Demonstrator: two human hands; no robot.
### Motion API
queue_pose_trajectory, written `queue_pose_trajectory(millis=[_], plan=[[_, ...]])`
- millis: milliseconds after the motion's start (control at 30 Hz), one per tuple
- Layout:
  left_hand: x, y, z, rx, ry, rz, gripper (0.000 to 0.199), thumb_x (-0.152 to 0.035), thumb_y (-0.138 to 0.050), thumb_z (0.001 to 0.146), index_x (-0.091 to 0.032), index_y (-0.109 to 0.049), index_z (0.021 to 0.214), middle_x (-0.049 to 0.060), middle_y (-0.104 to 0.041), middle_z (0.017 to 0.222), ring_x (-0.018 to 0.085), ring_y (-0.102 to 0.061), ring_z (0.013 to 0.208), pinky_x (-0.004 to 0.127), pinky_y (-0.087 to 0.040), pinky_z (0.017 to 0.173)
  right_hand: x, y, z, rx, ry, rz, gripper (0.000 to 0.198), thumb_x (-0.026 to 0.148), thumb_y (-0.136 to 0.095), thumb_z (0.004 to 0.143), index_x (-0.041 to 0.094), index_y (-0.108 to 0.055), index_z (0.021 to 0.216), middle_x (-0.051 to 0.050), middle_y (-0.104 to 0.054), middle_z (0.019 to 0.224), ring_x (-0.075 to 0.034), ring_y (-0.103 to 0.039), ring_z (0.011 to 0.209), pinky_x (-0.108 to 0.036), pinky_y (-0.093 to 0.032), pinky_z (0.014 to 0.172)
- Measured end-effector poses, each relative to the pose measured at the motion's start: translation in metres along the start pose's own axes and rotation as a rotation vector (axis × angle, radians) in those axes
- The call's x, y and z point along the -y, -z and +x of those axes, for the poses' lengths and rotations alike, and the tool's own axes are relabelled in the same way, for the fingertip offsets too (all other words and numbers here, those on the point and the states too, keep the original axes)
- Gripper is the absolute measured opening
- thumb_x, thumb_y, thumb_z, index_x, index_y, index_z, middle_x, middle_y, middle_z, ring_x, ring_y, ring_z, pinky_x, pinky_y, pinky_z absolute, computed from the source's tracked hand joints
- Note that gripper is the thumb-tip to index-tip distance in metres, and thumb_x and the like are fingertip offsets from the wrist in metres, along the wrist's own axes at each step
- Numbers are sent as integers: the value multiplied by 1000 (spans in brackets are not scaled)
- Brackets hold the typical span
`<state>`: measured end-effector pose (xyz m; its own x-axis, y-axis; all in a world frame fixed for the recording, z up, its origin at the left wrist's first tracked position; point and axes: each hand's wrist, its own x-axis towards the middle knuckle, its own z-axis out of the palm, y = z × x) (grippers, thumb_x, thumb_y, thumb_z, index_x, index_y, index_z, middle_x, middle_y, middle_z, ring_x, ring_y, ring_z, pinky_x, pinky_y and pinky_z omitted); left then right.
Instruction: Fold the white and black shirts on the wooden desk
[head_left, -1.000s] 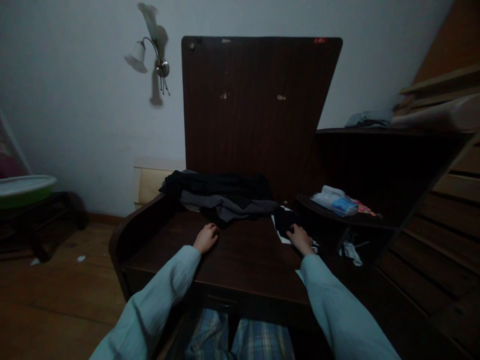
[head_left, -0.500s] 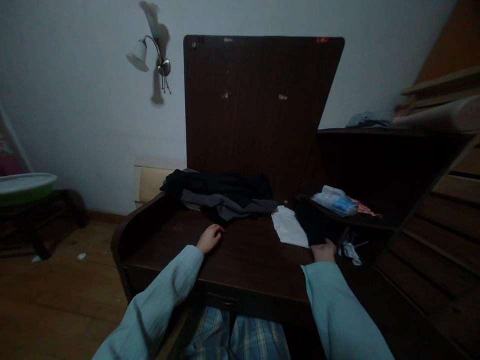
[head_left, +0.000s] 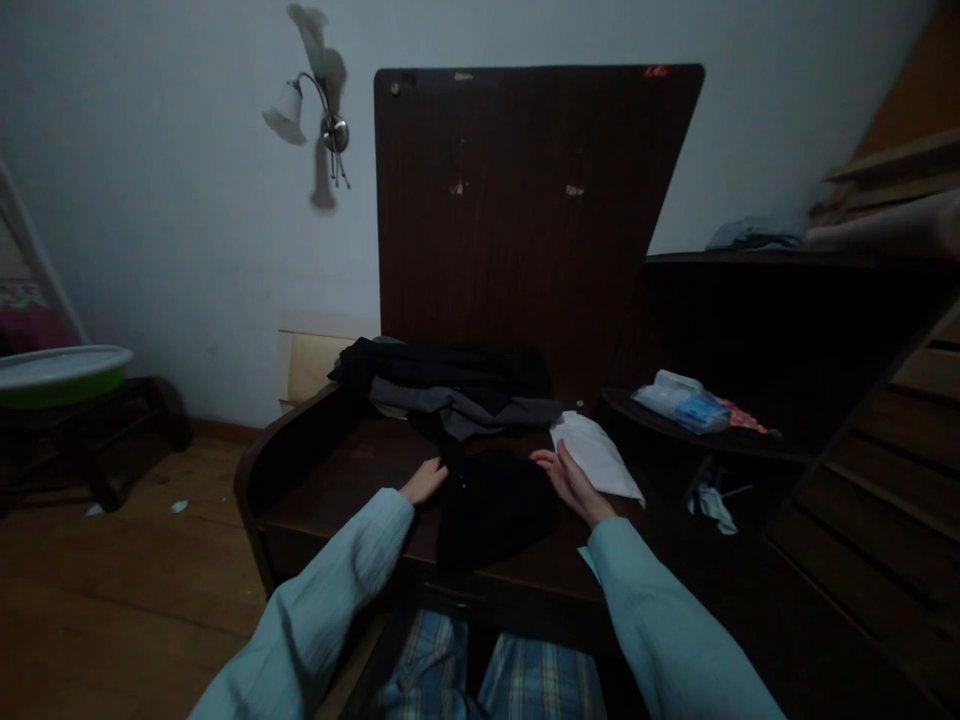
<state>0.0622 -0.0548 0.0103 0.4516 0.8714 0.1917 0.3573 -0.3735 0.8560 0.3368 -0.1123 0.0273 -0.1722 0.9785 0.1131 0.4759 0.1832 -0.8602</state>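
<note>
A dark piece of black cloth [head_left: 495,510] lies on the brown desk top in front of me; its exact kind cannot be made out. My left hand [head_left: 425,482] is at its left edge, fingers closed on the fabric. On the other side my right hand [head_left: 574,484] is open, thumb raised and fingers stretched toward the cloth's right edge. Just beyond my right hand lies a white cloth [head_left: 596,458]. A heap of black clothes [head_left: 465,368] with a grey garment [head_left: 487,408] runs along the back of the desk.
The desk [head_left: 330,490] has a raised curved left side and a tall upright panel [head_left: 525,210] behind. At right, a corner shelf [head_left: 780,455] holds plastic packets [head_left: 682,402]. A green basin [head_left: 64,380] rests on a stool at far left. A lamp [head_left: 319,110] hangs on the wall.
The black cloth has come from the right side to the middle of the desk, between my hands. My right hand has moved left with it and opened. The white cloth has shifted slightly.
</note>
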Motion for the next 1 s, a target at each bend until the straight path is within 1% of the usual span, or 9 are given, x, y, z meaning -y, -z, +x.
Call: queue_pose_trajectory(millis=[67,133,300,467,600,700,800,900,1000], plan=[[1,1,0,19,-4,11,42,-47,-39,76,-12,-59,87,4,-62,82,20,-53,85,30,-41,79,5,-11,7,50,-30,158,68,69,-15,76,17,-56,91,-7,-62,76,-18,-58,73,-32,-44,68],[1,2,0,32,11,-29,45,-49,-38,76,-12,-59,89,5,-62,85,20,-53,86,32,-40,81,6,-18,8,112,-9,206,62,70,-31,71,17,-56,88,-4,-59,71,-16,-56,68,-30,-43,68],[-3,4,-4,61,41,-151,45,-49,-49,70,-11,-58,93,8,-62,97,23,-52,96,34,-37,87,0,-26,4,194,147,-7,39,53,-65,57,17,-57,70,0,-54,71,-14,-51,69,-28,-40,70],[-7,3,-4,97,38,-231,33,-30,-60,63,-11,-58,91,6,-63,95,23,-54,96,32,-40,85,0,-32,6,127,126,-107,32,50,-57,67,18,-52,66,2,-49,64,-13,-47,63,-26,-39,62],[-4,-2,-2,42,17,-218,27,-17,-58,61,-10,-57,87,6,-63,90,22,-55,92,32,-41,84,12,-46,2,56,211,-351,32,43,-67,60,18,-53,75,0,-52,73,-15,-48,71,-27,-39,66],[2,-9,-1,-27,-14,-181,27,-13,-56,60,-11,-56,87,6,-63,90,21,-55,91,32,-42,83,23,-61,-1,60,299,-547,25,36,-66,63,18,-52,73,-1,-52,74,-15,-47,72,-28,-38,67],[8,-14,2,-164,-39,-147,32,-10,-54,60,-12,-54,92,6,-62,93,21,-55,93,32,-42,85,30,-72,-2,58,340,-507,17,32,-53,76,19,-49,66,1,-49,67,-13,-46,64,-25,-37,61],[13,-13,5,-297,-14,-112,34,-6,-51,59,-12,-54,92,6,-62,94,20,-55,94,33,-41,86,28,-69,1,-133,361,-294,24,38,-46,79,19,-49,65,1,-50,65,-12,-47,62,-24,-37,59],[15,-5,6,-412,24,-89,34,-5,-49,60,-14,-53,93,5,-62,91,19,-56,91,32,-42,85,15,-51,6,-593,297,-20,29,46,-44,78,19,-51,70,1,-52,67,-14,-48,64,-24,-38,60]])
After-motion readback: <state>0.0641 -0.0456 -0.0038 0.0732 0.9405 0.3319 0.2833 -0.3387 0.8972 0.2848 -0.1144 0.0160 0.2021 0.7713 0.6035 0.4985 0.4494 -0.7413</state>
